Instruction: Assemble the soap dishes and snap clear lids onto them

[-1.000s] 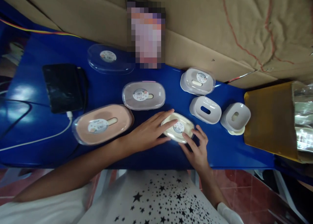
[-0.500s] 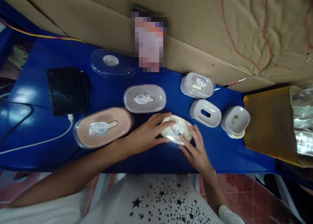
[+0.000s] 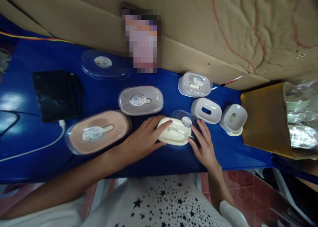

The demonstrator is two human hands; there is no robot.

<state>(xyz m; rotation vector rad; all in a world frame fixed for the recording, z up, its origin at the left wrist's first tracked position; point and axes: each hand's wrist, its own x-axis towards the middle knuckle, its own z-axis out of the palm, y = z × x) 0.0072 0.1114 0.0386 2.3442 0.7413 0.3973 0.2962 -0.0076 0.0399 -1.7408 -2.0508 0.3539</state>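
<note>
A cream oval container (image 3: 175, 134) rests on the blue table in front of me, its top uncovered. My left hand (image 3: 149, 134) grips its left end, thumb along the near rim and fingers at the far side. My right hand (image 3: 202, 141) holds a clear plastic lid (image 3: 186, 121) with a round label, tilted over the container's right end. Behind them lies a lilac-grey oval container (image 3: 140, 101) under a clear lid. Left of my left hand is a larger pink oval container (image 3: 99, 132), also covered by a labelled clear lid.
At right stand a covered pale box (image 3: 196, 83), a white slotted piece (image 3: 206, 112) and a grey slotted piece (image 3: 234, 117), before an open carton (image 3: 263, 121). A loose clear lid (image 3: 105, 65) and a black device (image 3: 54, 96) with a white cable lie at left.
The clear lid has come off the cream container and shifted right with my right hand. My left hand stays on the container. The view has turned slightly.
</note>
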